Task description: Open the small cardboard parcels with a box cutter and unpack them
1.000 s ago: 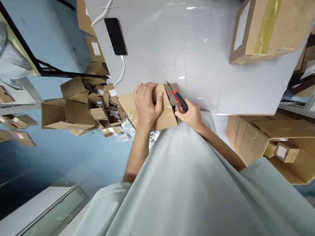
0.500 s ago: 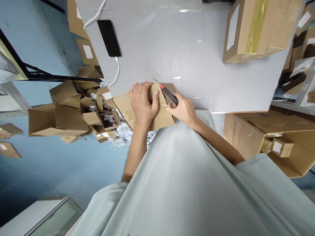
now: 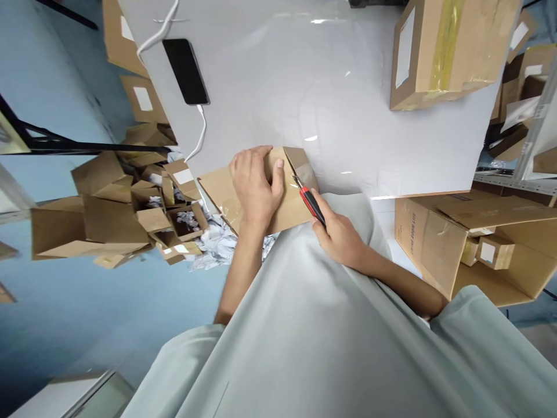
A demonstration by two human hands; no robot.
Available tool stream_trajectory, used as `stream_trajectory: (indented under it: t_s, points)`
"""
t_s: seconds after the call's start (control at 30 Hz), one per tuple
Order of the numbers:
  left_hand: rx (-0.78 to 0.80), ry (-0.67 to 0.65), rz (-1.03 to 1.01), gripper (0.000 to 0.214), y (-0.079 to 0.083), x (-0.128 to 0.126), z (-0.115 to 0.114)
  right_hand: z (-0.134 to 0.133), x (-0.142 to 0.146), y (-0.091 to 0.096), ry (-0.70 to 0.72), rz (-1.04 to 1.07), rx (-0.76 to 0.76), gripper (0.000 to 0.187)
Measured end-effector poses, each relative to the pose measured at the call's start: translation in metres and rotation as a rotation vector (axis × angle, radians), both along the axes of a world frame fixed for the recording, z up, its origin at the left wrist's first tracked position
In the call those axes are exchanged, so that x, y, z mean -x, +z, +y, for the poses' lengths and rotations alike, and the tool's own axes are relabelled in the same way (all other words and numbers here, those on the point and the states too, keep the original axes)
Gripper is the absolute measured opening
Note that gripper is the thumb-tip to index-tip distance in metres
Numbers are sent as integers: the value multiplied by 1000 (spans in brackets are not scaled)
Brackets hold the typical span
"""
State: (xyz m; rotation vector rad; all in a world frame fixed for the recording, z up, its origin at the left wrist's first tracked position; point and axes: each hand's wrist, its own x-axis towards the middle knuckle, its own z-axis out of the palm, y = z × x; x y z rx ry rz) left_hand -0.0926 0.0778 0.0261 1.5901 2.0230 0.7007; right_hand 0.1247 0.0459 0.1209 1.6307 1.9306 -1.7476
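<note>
Small box point(image 3: 285, 216) of brown cardboard sits at the near edge of the table point(image 3: 339, 139), tilted to the table's line, its near side close against the pale cloth garment point(image 3: 278, 325). Faces flat and matt, with glossy strips of clear tape point(image 3: 230, 203) catching light. Creased corners; a panel stretches out toward the left.

Left hand point(image 3: 256, 188): on top of the box, fingers together and bent at the far side, thumb apart. Cannot tell whether it grips or only presses.

Right hand point(image 3: 339, 237): closed around the handle of a red and black knife point(image 3: 310, 202), slim and straight. Blade points away from the person; its tip is at the box's right-hand top edge. Cannot tell how deep it sits.

Table top: smooth, pale grey, with a few shiny glints. Broad stretch of it runs from the phone point(image 3: 186, 71), a flat black slab with a white cable point(image 3: 202, 133), across to a bulky carton point(image 3: 465, 58) with 1 yellowish tape band. The right hand has table beyond it and cloth just below its wrist.

Left of the table: stacked open boxes point(image 3: 114, 217), flaps out, beside crumpled paper point(image 3: 217, 241). Right, below the table edge: a large open carton point(image 3: 429, 244) on its side, with small boxes inside.
</note>
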Motion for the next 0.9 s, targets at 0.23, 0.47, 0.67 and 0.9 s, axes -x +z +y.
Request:
stream_trajectory:
  t_s: [0.23, 0.47, 0.67, 0.9]
  points:
    - [-13, -16, -59, 39, -3, 4, -2, 2, 24, -1, -48, -118, -25, 75]
    - [33, -32, -223, 40, 1, 5, -2, -7, 44, 5, -8, -249, -54, 74]
    - [-2, -40, -208, 40, -1, 6, -4, 0, 61, 21, 83, -419, -5, 73]
    - [46, -101, -125, 45, 3, -1, -6, -6, 62, 43, 108, -490, 153, 78]
